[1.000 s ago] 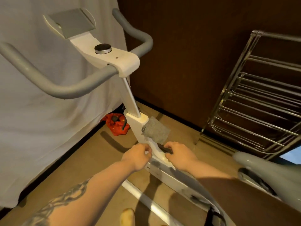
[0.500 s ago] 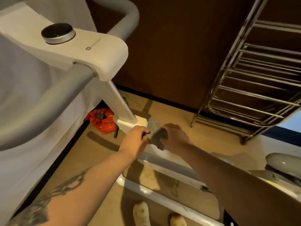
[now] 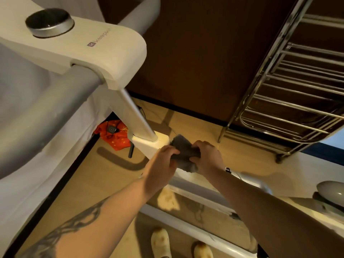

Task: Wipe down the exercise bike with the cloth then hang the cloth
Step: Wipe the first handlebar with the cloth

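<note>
I see the exercise bike [image 3: 104, 58] filling the upper left of the frame: a smooth off-white plastic console with a round dark metal-rimmed knob [image 3: 49, 22], matte grey tubular handlebars [image 3: 46, 107], and a slim pale stem sloping down to a boxy white frame near centre. The cloth [image 3: 184, 155] is a dark grey, fuzzy, crumpled wad just right of centre, pressed against the top of that white frame. My left hand [image 3: 161, 168] has its fingers curled, pinching the cloth's left edge; my right hand [image 3: 208, 157] grips its right side, fingers wrapped over the top, so the cloth is bunched between both sets of fingertips. Its long axis runs diagonally from upper left to lower right, a loose tail hanging below my right hand. At the upper right stands a shiny chrome wire rack [image 3: 290, 101] with thin horizontal rails. A red crumpled item [image 3: 113, 135] lies on the tan floor left of the frame.
</note>
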`<action>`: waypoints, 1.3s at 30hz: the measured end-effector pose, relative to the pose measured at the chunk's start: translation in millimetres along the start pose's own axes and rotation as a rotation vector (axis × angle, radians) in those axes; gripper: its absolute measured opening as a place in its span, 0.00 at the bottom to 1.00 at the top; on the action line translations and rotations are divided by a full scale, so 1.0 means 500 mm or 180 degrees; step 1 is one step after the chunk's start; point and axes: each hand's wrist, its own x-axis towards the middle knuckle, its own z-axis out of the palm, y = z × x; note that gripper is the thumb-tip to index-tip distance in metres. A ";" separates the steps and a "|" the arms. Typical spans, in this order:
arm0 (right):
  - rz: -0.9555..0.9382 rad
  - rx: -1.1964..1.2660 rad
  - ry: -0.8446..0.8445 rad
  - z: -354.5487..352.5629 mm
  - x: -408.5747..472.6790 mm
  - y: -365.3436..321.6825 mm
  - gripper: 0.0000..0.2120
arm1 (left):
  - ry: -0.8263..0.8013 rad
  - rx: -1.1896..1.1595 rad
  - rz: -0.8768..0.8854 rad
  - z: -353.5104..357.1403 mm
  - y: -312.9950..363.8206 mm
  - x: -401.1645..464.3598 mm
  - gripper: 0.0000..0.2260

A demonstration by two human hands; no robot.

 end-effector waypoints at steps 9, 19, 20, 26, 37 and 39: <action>-0.0366 0.0634 0.0057 -0.094 -0.085 -0.045 0.08 | -0.0013 0.0304 -0.0215 -0.099 0.082 -0.025 0.14; -0.1274 0.1477 0.0582 -0.248 -0.188 -0.120 0.17 | 0.0714 0.0350 -0.0178 -0.223 0.228 -0.138 0.12; -0.1338 0.1573 0.0616 -0.256 -0.196 -0.130 0.18 | 0.0838 0.0296 -0.0228 -0.230 0.241 -0.148 0.12; -0.1456 0.2618 0.0737 -0.256 -0.254 -0.213 0.21 | 0.1531 -0.0185 -0.0517 -0.248 0.289 -0.194 0.09; -0.1662 0.2460 0.0543 -0.303 -0.235 -0.389 0.14 | 0.2183 0.0151 -0.0703 -0.389 0.301 -0.261 0.13; -0.1377 0.2429 0.0310 -0.305 -0.217 -0.419 0.11 | 0.2232 0.0180 -0.0656 -0.415 0.287 -0.262 0.12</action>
